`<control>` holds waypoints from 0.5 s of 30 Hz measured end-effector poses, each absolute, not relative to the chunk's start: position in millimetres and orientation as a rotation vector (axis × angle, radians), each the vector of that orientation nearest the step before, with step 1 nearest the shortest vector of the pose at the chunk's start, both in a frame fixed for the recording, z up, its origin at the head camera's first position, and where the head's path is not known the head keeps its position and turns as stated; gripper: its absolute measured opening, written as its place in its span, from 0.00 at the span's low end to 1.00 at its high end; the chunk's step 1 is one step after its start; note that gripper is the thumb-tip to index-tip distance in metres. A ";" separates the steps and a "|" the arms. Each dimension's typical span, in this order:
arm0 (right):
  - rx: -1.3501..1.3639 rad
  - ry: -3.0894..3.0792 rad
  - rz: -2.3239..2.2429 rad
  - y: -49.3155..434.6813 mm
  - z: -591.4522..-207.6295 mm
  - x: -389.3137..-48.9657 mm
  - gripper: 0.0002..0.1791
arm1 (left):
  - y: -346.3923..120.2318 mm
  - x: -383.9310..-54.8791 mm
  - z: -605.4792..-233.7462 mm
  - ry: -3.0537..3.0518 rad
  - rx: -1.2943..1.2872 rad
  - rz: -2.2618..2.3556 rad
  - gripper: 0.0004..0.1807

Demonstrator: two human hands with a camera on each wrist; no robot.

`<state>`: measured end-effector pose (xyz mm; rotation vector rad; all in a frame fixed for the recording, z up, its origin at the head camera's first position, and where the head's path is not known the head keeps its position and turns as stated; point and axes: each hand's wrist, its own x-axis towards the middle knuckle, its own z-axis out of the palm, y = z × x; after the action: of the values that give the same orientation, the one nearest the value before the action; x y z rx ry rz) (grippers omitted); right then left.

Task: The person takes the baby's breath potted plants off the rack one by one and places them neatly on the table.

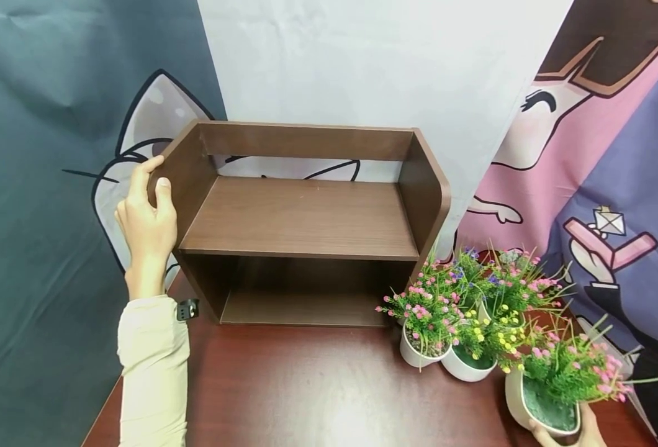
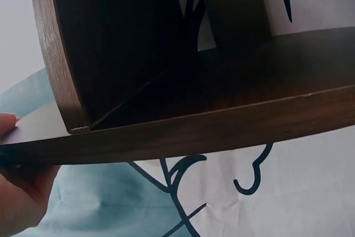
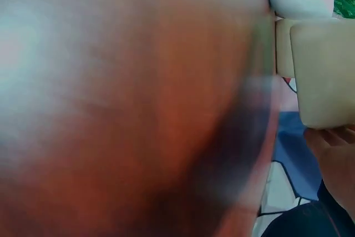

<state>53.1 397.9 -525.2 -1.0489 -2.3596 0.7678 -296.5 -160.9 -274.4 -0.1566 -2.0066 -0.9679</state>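
Note:
A brown two-tier wooden shelf [image 1: 306, 217] stands against the cloth backdrop. My left hand [image 1: 147, 223] grips the upper front edge of its left side panel; in the left wrist view, the fingers and thumb lie on either side of the board [image 2: 222, 129]. At the lower right, my right hand [image 1: 588, 428] holds a white pot of pink artificial flowers [image 1: 516, 397] from its near side, tilted. The right wrist view shows this pot [image 3: 324, 76] above the fingers, beside the table edge.
Several more white-potted artificial plants cluster at the shelf's right front, including a pink-flowered one [image 1: 418, 352] and a yellow-flowered one [image 1: 465, 370]. They stand on a glossy reddish-brown table [image 1: 284, 385]. Printed cloth [image 1: 38, 186] hangs around the left, back and right.

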 end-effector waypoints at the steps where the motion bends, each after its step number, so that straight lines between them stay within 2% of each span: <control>1: -1.060 -2.397 0.731 387.5 -510.9 50.1 0.49 | -160.3 -296.3 -273.9 -2.008 -0.159 -0.966 0.19; 3: -1.031 -2.442 0.738 387.3 -501.8 45.9 0.49 | -158.9 -295.8 -272.6 -2.012 -0.165 -0.966 0.19; 8: -0.949 -2.530 0.807 403.4 -510.6 40.4 0.47 | -154.9 -295.0 -271.9 -2.020 -0.175 -0.983 0.19; 15: -0.665 -2.657 0.861 416.3 -512.0 23.7 0.44 | -156.4 -295.1 -273.2 -2.029 -0.117 -1.032 0.19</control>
<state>23.7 416.3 -512.0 -0.6646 -2.6567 0.8606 -295.1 -156.4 -273.2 -0.1166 -2.0292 -1.0318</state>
